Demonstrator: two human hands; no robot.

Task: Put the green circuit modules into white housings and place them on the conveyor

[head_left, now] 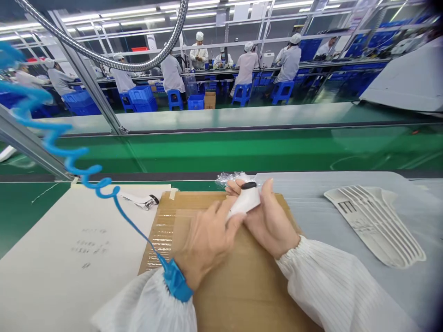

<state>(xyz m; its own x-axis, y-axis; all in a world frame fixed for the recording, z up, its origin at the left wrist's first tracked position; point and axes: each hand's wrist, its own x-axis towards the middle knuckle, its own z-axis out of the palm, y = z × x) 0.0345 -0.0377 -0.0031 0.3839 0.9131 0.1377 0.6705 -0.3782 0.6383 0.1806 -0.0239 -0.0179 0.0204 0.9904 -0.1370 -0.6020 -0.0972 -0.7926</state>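
A white handheld device (246,201) with a round black end is held between both hands above a sheet of brown cardboard (256,286). My left hand (207,235), slightly blurred, closes its fingers and thumb round the lower part of the device. Beneath and beside its black-ended head, my right hand (268,219) supports it with the palm turned up and the thumb raised alongside. A blue wrist strap (177,280) with a coiled blue cord (78,157) is on my left wrist. The device's lower end is hidden by my left hand.
Right of the cardboard, a ribbed pale plastic part (375,226) lies on grey sheeting (311,207). Clear crumpled plastic (235,177) lies behind my hands. At left are a white sheet (86,267) and a white item with metal parts (141,200). A green conveyor (224,150) runs beyond; people sit farther back.
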